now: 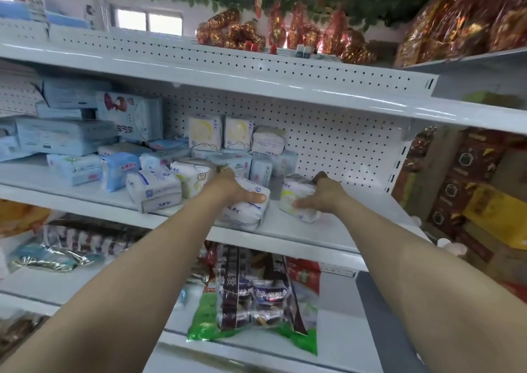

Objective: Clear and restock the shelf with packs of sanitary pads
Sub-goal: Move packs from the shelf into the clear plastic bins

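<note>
On the white metal shelf (336, 230) my left hand (231, 188) grips a white pack of pads with blue print (245, 213) near the front edge, thumb along its side. My right hand (322, 195) holds a white pack with yellow print (296, 201) just to the right, fingers over its top, thumb on its front. Several more pad packs (154, 190) lie and stand to the left and behind, including yellow-printed ones (205, 133) against the pegboard back.
Blue boxed packs (65, 135) are stacked at the shelf's far left. The shelf's right end holds nothing. Below lie snack bags (253, 301) and foil packs (71, 247). Red-gold wrapped goods (233, 30) sit on the top shelf; cartons (467, 178) stand at the right.
</note>
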{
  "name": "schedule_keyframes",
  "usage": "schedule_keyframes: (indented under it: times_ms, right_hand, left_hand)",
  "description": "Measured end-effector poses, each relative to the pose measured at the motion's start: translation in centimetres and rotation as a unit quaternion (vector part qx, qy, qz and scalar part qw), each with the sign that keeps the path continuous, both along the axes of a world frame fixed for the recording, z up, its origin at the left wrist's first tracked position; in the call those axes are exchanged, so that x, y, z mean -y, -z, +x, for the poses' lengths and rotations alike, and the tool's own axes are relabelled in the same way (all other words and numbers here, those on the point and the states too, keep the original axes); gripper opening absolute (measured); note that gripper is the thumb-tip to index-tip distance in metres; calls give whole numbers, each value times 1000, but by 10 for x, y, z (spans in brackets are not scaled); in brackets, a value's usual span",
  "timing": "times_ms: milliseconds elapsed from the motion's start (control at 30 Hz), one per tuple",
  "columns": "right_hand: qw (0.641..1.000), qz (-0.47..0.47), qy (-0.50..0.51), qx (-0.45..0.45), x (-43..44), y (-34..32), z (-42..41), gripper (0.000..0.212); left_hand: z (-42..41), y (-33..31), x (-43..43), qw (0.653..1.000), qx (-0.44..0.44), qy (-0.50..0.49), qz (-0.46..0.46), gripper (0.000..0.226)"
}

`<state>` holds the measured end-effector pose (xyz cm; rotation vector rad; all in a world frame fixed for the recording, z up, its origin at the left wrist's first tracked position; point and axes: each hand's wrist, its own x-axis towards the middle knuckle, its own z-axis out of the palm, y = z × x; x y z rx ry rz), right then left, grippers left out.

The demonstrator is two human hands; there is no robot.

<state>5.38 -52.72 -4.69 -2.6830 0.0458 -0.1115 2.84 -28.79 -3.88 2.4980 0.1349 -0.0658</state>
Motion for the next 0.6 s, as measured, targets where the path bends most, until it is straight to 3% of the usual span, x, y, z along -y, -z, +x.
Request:
schedule_keyframes:
  times_ms: [133,333,467,533,600]
  right_hand:
    - [999,27,-19,-7,12,0,-46,78]
    - [993,113,-36,-12,27,4,-121,82]
    - [983,175,-39,-43,40,24,-169,75]
    - [978,194,-39,-61,48,43,-188,70]
    - [966,240,-45,-85,56,65,-203,67]
  left_hand:
    - [-32,20,7,985,18,-33,-167,134]
    - [-99,51,31,950,12,-99,-297,115]
    - [-139,77,36,887,18,-150,-437,100]
    - [-147,102,32,857,-31,-153,-491,100]
    - [-171,118,34,836,-58,-144,-527,71]
